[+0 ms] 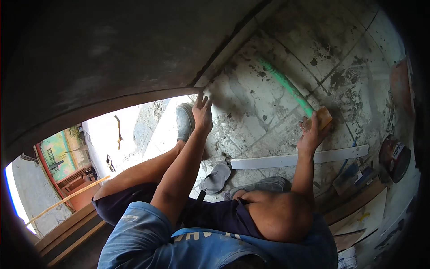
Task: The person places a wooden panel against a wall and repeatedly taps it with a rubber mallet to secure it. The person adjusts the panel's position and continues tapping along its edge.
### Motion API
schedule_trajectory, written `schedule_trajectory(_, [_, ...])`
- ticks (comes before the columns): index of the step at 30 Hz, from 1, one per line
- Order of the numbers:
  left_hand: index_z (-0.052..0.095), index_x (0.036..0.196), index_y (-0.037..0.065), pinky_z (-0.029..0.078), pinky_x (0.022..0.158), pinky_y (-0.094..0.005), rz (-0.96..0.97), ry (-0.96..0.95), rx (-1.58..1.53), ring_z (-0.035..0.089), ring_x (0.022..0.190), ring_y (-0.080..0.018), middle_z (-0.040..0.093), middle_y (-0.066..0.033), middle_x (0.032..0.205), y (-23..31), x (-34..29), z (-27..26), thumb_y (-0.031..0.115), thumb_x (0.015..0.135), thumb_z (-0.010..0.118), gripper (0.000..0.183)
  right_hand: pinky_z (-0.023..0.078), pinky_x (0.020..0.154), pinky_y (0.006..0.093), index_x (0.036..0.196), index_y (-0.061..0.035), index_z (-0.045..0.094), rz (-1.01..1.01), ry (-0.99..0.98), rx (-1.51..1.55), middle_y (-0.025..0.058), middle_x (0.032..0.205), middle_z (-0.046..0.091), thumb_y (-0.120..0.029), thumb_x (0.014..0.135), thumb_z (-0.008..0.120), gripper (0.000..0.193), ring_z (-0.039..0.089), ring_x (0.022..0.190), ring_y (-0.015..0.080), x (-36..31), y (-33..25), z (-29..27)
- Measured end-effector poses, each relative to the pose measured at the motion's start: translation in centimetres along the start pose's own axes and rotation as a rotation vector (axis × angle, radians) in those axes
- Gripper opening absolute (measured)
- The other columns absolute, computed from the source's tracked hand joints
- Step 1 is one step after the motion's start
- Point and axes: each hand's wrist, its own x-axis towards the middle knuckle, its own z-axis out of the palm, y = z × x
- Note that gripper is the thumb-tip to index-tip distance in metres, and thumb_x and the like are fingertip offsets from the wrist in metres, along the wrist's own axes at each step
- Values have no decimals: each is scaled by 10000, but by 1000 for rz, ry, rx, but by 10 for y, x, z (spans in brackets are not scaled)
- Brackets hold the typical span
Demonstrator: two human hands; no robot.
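Observation:
A large dark panel (116, 49), its lower edge lined with a reddish-brown strip, fills the upper left. At its corner my left hand (203, 114) reaches up with its fingertips on the edge, apparently gripping it. To the right, my right hand (312, 134) closes round an orange-brown block (323, 117). A long green handle-like piece (289, 85) runs from the block toward the far left over the tiles. Whether block and green piece are one tool is hard to tell. My fingers partly cover the place where they meet.
A white strip (264, 162) lies across the stained tile floor (251, 103), beside a loose grey slipper (215, 178). At the right are a dark red cap-like object (394, 158) and wooden boards (358, 201). Bright outdoor ground (130, 125) shows below the panel.

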Motion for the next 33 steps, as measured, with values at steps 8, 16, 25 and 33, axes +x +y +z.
schedule_trajectory(8, [512, 1219, 21, 329, 1096, -443, 80, -106, 8, 464, 1270, -225, 550, -112, 1237, -29, 56, -46, -21, 938, 486, 285, 478, 598, 305, 1336, -64, 387, -4, -60, -120, 99, 1094, 525, -248, 865, 716, 603, 581, 821, 167, -67, -10, 21])
schedule_trajectory(16, [515, 1179, 143, 271, 1151, -482, -403, 51, -1097, 401, 1311, -262, 485, -58, 1289, 21, 23, 5, -13, 927, 470, 300, 481, 644, 312, 1381, -99, 359, 252, -45, -45, 74, 1125, 509, -304, 860, 716, 664, 556, 854, 171, -88, 61, 31])
schedule_trajectory(25, [535, 1164, 281, 323, 1101, -497, -485, -101, -1124, 403, 1245, -258, 467, 10, 1269, 28, 15, 20, 19, 882, 552, 386, 475, 720, 321, 1220, -128, 496, 368, -67, 6, 21, 959, 515, -397, 870, 684, 479, 536, 830, 145, -102, 76, 37])
schedule_trajectory(33, [492, 1256, 353, 344, 1058, -491, -528, -172, -1201, 434, 1213, -256, 430, -8, 1340, 26, 16, 8, 22, 872, 561, 511, 465, 706, 339, 1156, -148, 495, 371, -93, 44, 14, 971, 491, -370, 867, 680, 409, 528, 855, 164, -112, 75, 16])
